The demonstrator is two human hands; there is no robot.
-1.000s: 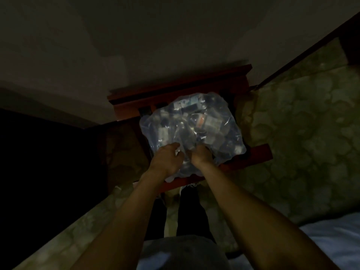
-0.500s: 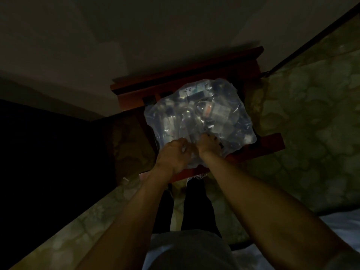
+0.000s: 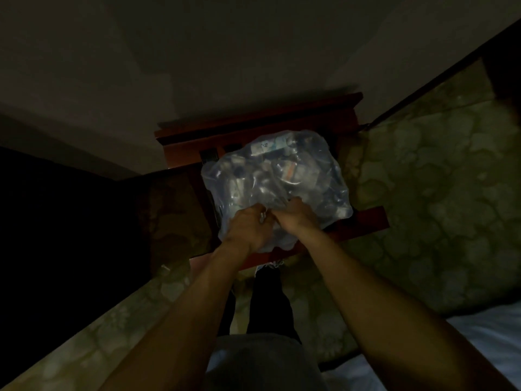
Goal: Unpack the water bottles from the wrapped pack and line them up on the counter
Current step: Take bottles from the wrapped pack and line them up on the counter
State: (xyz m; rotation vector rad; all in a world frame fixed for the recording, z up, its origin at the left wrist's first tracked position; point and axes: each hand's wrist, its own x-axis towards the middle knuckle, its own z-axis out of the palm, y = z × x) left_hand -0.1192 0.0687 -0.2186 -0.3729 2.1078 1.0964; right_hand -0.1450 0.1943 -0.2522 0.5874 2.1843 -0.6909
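A pack of water bottles [image 3: 277, 176] in clear, crinkled plastic wrap rests on a small reddish wooden counter [image 3: 366, 221] against the wall. Several bottles with labels show dimly through the wrap. My left hand [image 3: 246, 231] and my right hand [image 3: 296, 217] sit side by side on the near edge of the pack, both pinching the plastic wrap. The fingertips are buried in the folds of the wrap. The room is very dark.
A patterned green carpet [image 3: 439, 198] covers the floor around the counter. A white bed corner [image 3: 496, 342] lies at the lower right. A dark area [image 3: 56, 235] fills the left side. My legs stand just in front of the counter.
Both hands stay on the near edge of the wrap and have closed tighter together, bunching the plastic. The view has shifted slightly.
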